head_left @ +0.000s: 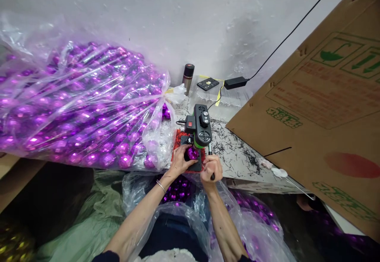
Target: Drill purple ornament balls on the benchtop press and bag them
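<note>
A small black and green bench drill press with a red switch stands on a red mat. Under its head is a shiny purple faceted ball, partly covered by the machine and my fingers. My left hand holds this ball from the left, thumb and fingers closed around its sides. On the right, my right hand is wrapped in a fist round the machine's lever handle. The drill tip is hidden from view. A bag of purple balls lies open at my lap, just below my hands.
A large tied clear bag of purple balls fills the left. Thin black shavings litter the worktop. Behind the machine are a flask, a flat black device and a power adapter. A big cardboard box stands right.
</note>
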`<state>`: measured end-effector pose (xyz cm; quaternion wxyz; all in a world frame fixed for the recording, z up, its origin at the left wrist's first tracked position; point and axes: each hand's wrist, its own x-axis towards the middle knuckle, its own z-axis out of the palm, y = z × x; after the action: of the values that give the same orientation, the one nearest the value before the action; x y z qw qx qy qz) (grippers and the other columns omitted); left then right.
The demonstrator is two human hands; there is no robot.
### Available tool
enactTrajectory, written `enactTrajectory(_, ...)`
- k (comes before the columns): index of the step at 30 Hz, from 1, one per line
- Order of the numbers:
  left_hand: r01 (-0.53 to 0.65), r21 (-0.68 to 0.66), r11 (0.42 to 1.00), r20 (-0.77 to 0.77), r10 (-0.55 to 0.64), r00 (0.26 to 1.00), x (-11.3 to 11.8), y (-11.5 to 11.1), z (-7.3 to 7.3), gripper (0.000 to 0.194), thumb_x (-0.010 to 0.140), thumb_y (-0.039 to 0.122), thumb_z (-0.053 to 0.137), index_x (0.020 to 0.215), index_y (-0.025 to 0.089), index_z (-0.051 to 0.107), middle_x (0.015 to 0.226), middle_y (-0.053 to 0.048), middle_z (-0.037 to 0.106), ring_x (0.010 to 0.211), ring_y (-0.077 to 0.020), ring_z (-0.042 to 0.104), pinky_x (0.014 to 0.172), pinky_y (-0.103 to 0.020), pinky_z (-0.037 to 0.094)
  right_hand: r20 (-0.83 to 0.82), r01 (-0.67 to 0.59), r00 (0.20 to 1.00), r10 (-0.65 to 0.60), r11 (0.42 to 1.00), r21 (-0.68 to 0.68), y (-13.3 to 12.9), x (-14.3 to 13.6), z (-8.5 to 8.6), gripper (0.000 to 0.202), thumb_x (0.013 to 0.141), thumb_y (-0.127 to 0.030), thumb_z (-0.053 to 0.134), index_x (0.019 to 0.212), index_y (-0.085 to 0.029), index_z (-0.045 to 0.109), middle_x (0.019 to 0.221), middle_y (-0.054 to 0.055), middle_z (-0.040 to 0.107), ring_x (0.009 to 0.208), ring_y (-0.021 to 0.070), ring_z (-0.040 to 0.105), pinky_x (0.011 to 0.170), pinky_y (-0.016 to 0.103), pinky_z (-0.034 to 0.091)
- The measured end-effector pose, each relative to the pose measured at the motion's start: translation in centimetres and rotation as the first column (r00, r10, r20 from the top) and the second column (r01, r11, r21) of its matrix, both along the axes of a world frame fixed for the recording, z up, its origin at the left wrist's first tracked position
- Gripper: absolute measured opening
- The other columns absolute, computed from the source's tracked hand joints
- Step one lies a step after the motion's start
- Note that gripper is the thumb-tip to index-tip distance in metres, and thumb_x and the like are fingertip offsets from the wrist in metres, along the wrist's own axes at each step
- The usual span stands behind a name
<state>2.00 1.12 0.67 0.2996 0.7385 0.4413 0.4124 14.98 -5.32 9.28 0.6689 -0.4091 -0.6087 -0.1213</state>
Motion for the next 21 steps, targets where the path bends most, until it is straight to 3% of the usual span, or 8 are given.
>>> enactTrajectory(5, -0.027, 0.031, 0.999, 0.039, 0.026, 0.999, -0.6, -1.6, 0.5, 0.062, 0.086, 0.027, 0.093, 0.141, 0.024, 0.064, 0.137, -0.012, 0.077, 0.131, -0.0331, 0.075, 0.114, -0.053, 0.06, -0.152, -0.038, 0.988, 0.005, 0.976, -0.214, -0.8, -0.2, 5.2, 0.041, 0.113, -0.022, 0.048, 0.072, -0.025, 0.05, 0.067, -0.003, 0.055, 0.065, 0.0139, 0.057, 0.063, 0.032, 0.044)
enactTrajectory(8, -0.02, 0.144, 0.989, 0.008, 0.019, 1.0, -2.6, -4.9, -0.1, 0.06, 0.095, 0.022, 0.082, 0.15, 0.025, 0.058, 0.146, -0.015, 0.072, 0.14, -0.0323, 0.071, 0.119, -0.054, 0.06, -0.161, -0.046, 0.987, 0.002, 0.963, -0.267, -1.1, 0.0, 6.0, 0.042, 0.113, -0.027, 0.05, 0.071, -0.025, 0.052, 0.069, -0.002, 0.058, 0.068, 0.0151, 0.06, 0.067, 0.032, 0.049)
enactTrajectory(11, 0.097, 0.21, 0.973, -0.138, -0.069, 0.988, -5.1, -9.1, -2.0, 0.064, 0.098, 0.017, 0.077, 0.158, 0.027, 0.055, 0.155, -0.018, 0.068, 0.145, -0.0334, 0.069, 0.121, -0.056, 0.06, -0.144, -0.053, 0.989, 0.02, 0.971, -0.232, -1.5, 0.0, 4.0, 0.032, 0.109, -0.031, 0.059, 0.078, -0.025, 0.062, 0.081, 0.002, 0.069, 0.077, 0.018, 0.069, 0.07, 0.033, 0.056)
enactTrajectory(13, 0.168, 0.175, 0.97, -0.236, -0.124, 0.964, -6.4, -11.5, -3.5, 0.069, 0.096, 0.021, 0.082, 0.16, 0.027, 0.056, 0.157, -0.02, 0.067, 0.145, -0.0364, 0.07, 0.117, -0.057, 0.064, -0.252, -0.035, 0.967, -0.025, 0.972, -0.232, -2.1, -0.6, 1.8, 0.013, 0.104, -0.036, 0.068, 0.101, -0.024, 0.071, 0.104, 0.008, 0.077, 0.086, 0.0204, 0.075, 0.069, 0.034, 0.061)
enactTrajectory(15, 0.18, 0.12, 0.976, -0.264, -0.143, 0.954, -7.4, -13.1, -4.9, 0.081, 0.09, 0.037, 0.093, 0.161, 0.026, 0.057, 0.157, -0.023, 0.068, 0.143, -0.0421, 0.071, 0.112, -0.061, 0.067, -0.433, -0.009, 0.894, -0.116, 0.961, -0.275, -3.0, -1.7, -0.4, 0.036, 0.104, -0.038, 0.067, 0.137, -0.024, 0.066, 0.125, 0.013, 0.078, 0.077, 0.0163, 0.074, 0.064, 0.032, 0.061)
enactTrajectory(17, 0.14, 0.067, 0.988, -0.21, -0.123, 0.97, -8.3, -13.8, -5.4, 0.085, 0.086, 0.053, 0.094, 0.161, 0.031, 0.06, 0.149, -0.02, 0.075, 0.133, -0.0441, 0.077, 0.105, -0.064, 0.07, -0.454, -0.064, 0.881, -0.133, 0.918, -0.392, -3.7, -3.4, -1.9, 0.042, 0.109, -0.037, 0.058, 0.148, -0.024, 0.062, 0.124, 0.013, 0.08, 0.078, 0.0163, 0.076, 0.061, 0.029, 0.061)
enactTrajectory(19, 0.032, 0.06, 0.998, -0.116, -0.025, 0.993, -9.7, -13.4, -4.8, 0.061, 0.093, 0.057, 0.085, 0.151, 0.044, 0.069, 0.128, -0.012, 0.084, 0.113, -0.0407, 0.085, 0.096, -0.062, 0.074, -0.317, -0.15, 0.948, -0.015, 0.859, -0.489, -3.4, -5.4, -2.7, 0.034, 0.108, -0.041, 0.059, 0.135, -0.024, 0.072, 0.12, 0.012, 0.083, 0.089, 0.0207, 0.08, 0.074, 0.036, 0.069)
enactTrajectory(21, -0.208, 0.14, 0.968, -0.026, 0.214, 0.977, -12.2, -11.7, -3.0, 0.031, 0.102, 0.054, 0.071, 0.133, 0.05, 0.077, 0.11, -0.007, 0.086, 0.1, -0.0377, 0.086, 0.093, -0.062, 0.073, -0.18, -0.184, 0.978, 0.105, 0.838, -0.514, -1.5, -7.7, -2.5, 0.037, 0.106, -0.046, 0.063, 0.133, -0.023, 0.075, 0.122, 0.014, 0.083, 0.108, 0.0265, 0.082, 0.093, 0.045, 0.071)
